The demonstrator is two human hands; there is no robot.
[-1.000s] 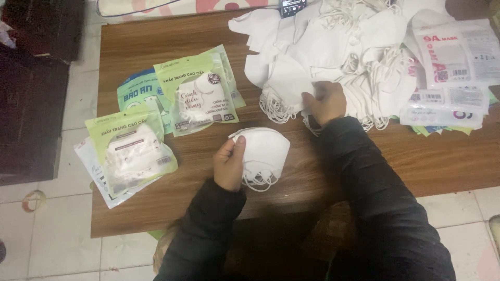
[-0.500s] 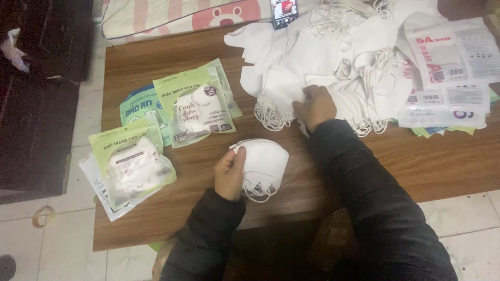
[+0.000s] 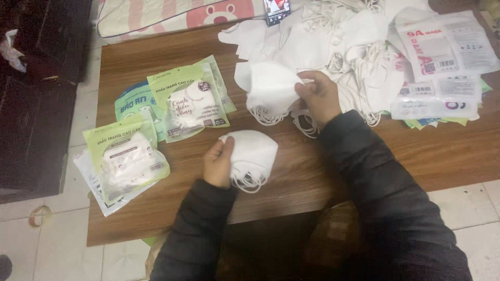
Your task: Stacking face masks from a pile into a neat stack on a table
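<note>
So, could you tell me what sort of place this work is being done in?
Probably a home set up for packing by hand, not a factory: a low wooden table on a tiled floor, a patterned cushion behind it, a heap of loose white masks and filled green packets.

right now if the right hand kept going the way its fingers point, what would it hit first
The right hand points left and slightly away, already gripping a white mask. Past that, the nearest thing in line looks like the green mask packet on the table, though depth is hard to judge.
</note>
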